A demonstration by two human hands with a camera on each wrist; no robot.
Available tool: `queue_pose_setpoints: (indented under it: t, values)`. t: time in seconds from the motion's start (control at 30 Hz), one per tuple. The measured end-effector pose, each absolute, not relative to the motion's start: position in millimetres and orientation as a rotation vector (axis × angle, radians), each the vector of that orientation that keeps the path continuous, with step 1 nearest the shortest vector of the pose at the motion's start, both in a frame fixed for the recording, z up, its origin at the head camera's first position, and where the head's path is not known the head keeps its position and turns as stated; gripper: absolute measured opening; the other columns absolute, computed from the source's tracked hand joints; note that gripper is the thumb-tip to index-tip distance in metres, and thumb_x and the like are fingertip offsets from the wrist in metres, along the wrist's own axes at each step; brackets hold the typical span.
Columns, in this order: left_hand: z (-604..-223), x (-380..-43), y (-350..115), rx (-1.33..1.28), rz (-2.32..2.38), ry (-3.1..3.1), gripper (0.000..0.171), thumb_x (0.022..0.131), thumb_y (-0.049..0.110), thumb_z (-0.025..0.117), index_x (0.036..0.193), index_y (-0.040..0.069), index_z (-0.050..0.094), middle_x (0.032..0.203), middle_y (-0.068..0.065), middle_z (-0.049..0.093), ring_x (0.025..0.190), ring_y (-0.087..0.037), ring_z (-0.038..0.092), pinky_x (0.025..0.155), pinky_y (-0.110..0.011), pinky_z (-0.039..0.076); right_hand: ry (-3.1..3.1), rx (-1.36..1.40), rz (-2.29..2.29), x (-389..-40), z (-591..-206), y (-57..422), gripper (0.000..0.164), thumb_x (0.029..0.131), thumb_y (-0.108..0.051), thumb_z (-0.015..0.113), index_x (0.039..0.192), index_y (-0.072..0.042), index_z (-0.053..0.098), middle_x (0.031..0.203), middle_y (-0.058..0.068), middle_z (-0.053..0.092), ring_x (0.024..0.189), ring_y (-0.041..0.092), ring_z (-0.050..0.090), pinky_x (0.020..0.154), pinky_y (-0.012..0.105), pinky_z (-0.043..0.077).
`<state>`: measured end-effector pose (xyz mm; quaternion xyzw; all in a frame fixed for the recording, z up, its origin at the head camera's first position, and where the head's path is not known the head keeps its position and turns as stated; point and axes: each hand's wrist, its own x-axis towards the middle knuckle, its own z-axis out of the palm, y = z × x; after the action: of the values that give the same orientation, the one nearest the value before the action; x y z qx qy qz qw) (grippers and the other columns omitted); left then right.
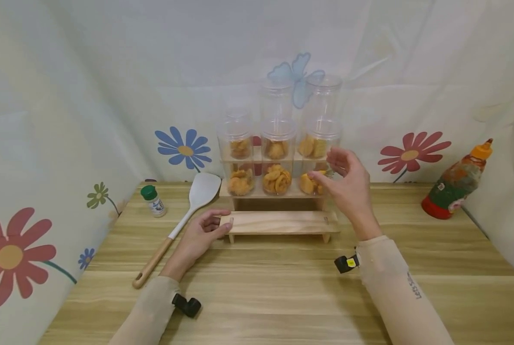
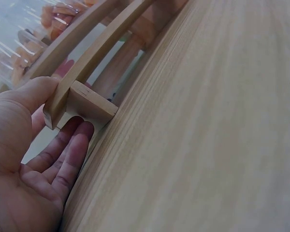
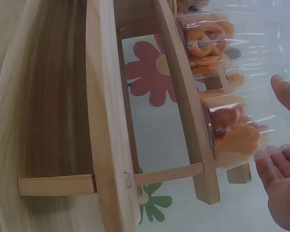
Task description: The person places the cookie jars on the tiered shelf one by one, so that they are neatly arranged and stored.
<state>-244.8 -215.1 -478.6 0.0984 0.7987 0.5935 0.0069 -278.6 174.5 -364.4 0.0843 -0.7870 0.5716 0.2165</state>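
A stepped wooden rack (image 1: 278,223) stands on the table, its low front step bare. Clear plastic jars (image 1: 276,180) of orange-yellow snacks fill the steps behind. My left hand (image 1: 203,231) holds the left end of the front step. In the left wrist view, the thumb lies against the board and the other fingers (image 2: 67,154) curl below it, by the leg. My right hand (image 1: 351,184) is raised beside the rightmost front jar (image 3: 229,128), thumb and fingers spread apart and gripping nothing. In the right wrist view its fingertips come close to that jar; contact is unclear.
Left of the rack lie a white spatula (image 1: 205,189) with a wooden handle and a green-capped shaker (image 1: 153,201). A sauce bottle (image 1: 457,182) with an orange cap leans at the far right. A flower-printed curtain (image 1: 110,96) hangs behind the table.
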Motion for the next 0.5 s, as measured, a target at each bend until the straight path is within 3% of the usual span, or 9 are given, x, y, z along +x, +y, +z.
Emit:
queue_pose_setpoints:
  t: [0.5]
  values:
    - [-482.2, -249.9, -212.7, 0.331, 1.854, 2.491, 0.04, 0.105, 0.024, 0.083, 0.143, 0.014, 0.073, 0.114, -0.017, 0.074, 0.098, -0.021, 0.069, 0.081, -0.026, 0.055, -2.246, 0.228, 1.507, -274.6, -373.2, 176.9, 0.08, 0.091, -0.025, 0.097, 0.155, 0.0, 0.056, 0.15, 0.018, 0.064, 0.137, 0.031, 0.064, 0.12, 0.045, 0.049]
